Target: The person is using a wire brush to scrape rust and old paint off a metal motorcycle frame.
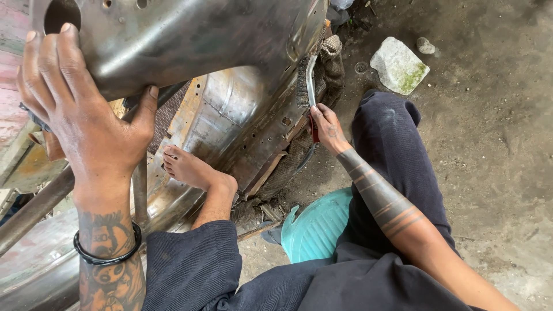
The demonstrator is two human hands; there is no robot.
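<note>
The left hand (80, 109) grips the upper edge of the curved metal panel (230, 109), fingers spread over its face and thumb hooked underneath; the right hand (326, 128) is closed around the red handle of a wire brush (307, 86), bristles seemingly against the panel's right edge; a bare foot (190, 167) presses the panel's lower part; a teal plastic stool (317, 227) sits below it, a pale stone (399, 64) lying to the right.

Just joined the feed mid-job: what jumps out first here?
The big curved metal panel fills the upper left, with the left hand gripping its top edge. At centre, the right hand holds a wire brush against the panel's edge, while a bare foot braces on the metal below.
</note>
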